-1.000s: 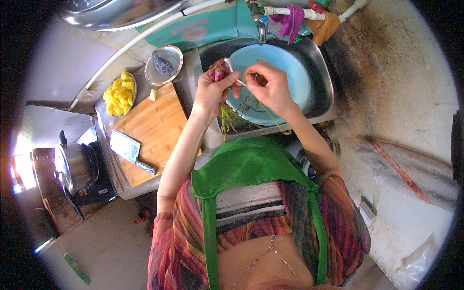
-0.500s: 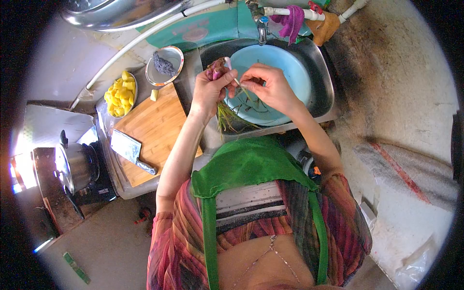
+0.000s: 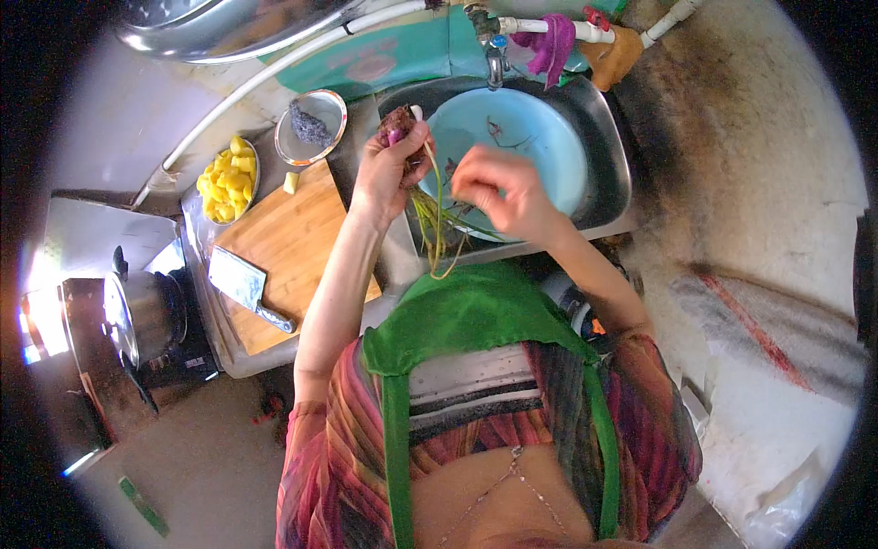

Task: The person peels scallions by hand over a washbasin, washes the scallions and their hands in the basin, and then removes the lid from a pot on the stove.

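Observation:
My left hand [image 3: 387, 174] is closed around a bunch of spring onions [image 3: 427, 212]. Their purplish bulbs and brown roots stick out above my fist, and thin green leaves hang below it. One white bulb stands apart from the rest, its long stalk bending down past my fingers. To the right, over a light blue basin [image 3: 558, 142], my right hand [image 3: 506, 190] is curled with fingertips pinched together and slightly blurred. Whatever is between those fingertips is too small to make out. Dark peelings and stringy scraps [image 3: 503, 137] lie in the basin.
The basin sits in a steel sink [image 3: 615, 151] under a tap [image 3: 495, 66]. On the left are a wooden cutting board [image 3: 306, 247] with a cleaver [image 3: 240, 277], a bowl of yellow chunks [image 3: 227, 181] and a dish with a scouring pad [image 3: 311, 126]. A pot [image 3: 142, 316] stands farther left.
My right hand has moved away from the bunch, slightly right and down. The white-bulbed onion's stalk now hangs in a long loop. Scraps show farther back in the basin.

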